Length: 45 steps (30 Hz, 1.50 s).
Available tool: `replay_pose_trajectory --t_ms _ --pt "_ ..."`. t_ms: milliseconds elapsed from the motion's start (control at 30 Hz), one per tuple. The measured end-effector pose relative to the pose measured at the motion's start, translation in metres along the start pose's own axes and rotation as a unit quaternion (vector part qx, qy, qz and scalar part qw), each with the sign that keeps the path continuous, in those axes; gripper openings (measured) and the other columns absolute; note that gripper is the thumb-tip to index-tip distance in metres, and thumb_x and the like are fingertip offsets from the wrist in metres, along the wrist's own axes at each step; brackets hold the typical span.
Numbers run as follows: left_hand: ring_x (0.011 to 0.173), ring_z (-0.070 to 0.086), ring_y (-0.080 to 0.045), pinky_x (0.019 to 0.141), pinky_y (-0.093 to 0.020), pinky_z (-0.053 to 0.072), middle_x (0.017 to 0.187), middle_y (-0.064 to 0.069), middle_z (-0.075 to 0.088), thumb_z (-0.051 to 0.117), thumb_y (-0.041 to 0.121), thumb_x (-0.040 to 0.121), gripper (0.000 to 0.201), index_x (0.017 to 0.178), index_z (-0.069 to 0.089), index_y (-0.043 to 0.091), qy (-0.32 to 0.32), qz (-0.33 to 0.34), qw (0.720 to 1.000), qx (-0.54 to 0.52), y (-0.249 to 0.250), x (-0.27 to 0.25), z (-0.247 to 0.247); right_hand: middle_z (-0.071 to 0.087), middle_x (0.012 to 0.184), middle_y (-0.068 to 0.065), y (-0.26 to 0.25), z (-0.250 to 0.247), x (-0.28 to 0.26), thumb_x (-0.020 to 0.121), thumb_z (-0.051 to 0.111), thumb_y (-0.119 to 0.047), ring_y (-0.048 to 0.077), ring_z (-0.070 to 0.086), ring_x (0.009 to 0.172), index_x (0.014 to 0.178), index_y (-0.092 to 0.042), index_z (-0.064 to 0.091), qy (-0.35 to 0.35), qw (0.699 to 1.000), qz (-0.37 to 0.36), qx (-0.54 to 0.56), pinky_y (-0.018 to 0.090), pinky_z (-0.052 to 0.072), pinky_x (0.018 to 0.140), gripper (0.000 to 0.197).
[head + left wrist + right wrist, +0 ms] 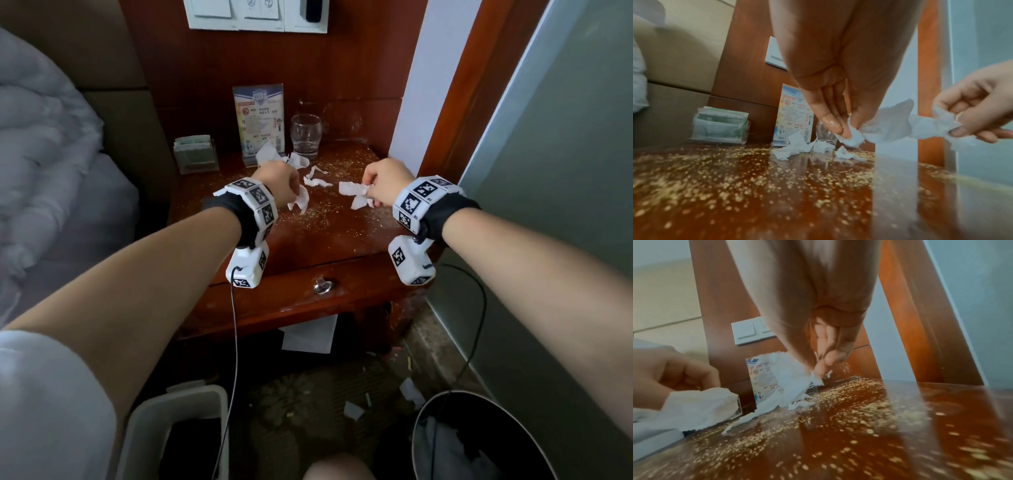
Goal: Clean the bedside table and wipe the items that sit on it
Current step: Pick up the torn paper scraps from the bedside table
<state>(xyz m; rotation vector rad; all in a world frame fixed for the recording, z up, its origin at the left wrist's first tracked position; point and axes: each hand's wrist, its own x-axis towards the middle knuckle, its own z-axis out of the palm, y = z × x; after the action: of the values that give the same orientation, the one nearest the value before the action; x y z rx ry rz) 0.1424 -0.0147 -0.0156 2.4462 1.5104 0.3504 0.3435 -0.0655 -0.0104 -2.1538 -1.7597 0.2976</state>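
The red-brown bedside table [308, 236] is strewn with yellow crumbs [318, 212] and torn white tissue scraps [317, 180]. My left hand [295, 192] hovers over the table's middle and pinches a crumpled tissue scrap [853, 138] between thumb and fingertips. A little to its right, my right hand [370, 193] pinches another tissue scrap [354, 195], which hangs down to the tabletop [789, 386]. At the back stand a clear drinking glass [306, 137], an upright printed sign card [259, 123] and a clear holder of packets [195, 154].
A bed with a white duvet [41, 137] lies to the left, a wall [565, 171] close on the right. Below the table front are a drawer knob [323, 286], a round black bin [419, 421], a white container [181, 394] and paper bits on the carpet [308, 334].
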Motion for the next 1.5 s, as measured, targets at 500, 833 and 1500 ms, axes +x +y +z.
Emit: replay_pose_trajectory --t_ms 500,833,1500 --pt "0.095 0.061 -0.021 0.08 -0.03 0.051 0.101 -0.007 0.068 0.061 0.006 0.08 0.014 0.091 0.069 0.01 -0.045 0.138 0.987 -0.075 0.132 -0.062 0.065 0.054 0.057 -0.005 0.107 -0.009 -0.146 0.081 0.06 -0.004 0.022 0.059 0.056 0.081 -0.017 0.063 0.016 0.996 0.087 0.009 0.024 0.051 0.061 0.013" --pt "0.095 0.064 -0.021 0.074 -0.023 0.045 0.102 -0.008 0.07 0.063 0.006 0.08 0.018 0.096 0.072 0.008 -0.207 0.279 0.938 0.002 0.217 -0.128 0.138 0.07 0.082 0.002 0.189 0.029 -0.246 0.078 0.07 -0.009 0.022 0.064 0.068 0.094 -0.007 0.072 -0.242 0.938 0.197 -0.149 0.026 0.05 0.057 0.016" --pt "0.095 0.057 -0.009 0.086 -0.021 0.04 0.113 0.002 0.067 0.06 0.028 0.089 0.029 0.116 0.065 0.018 -0.322 0.29 0.901 -0.002 0.211 -0.119 0.153 0.063 0.068 0.012 0.204 0.047 -0.222 0.086 0.059 -0.011 0.018 0.054 0.045 0.094 0.003 0.068 -0.285 0.932 0.219 -0.039 0.024 0.046 0.049 0.018"
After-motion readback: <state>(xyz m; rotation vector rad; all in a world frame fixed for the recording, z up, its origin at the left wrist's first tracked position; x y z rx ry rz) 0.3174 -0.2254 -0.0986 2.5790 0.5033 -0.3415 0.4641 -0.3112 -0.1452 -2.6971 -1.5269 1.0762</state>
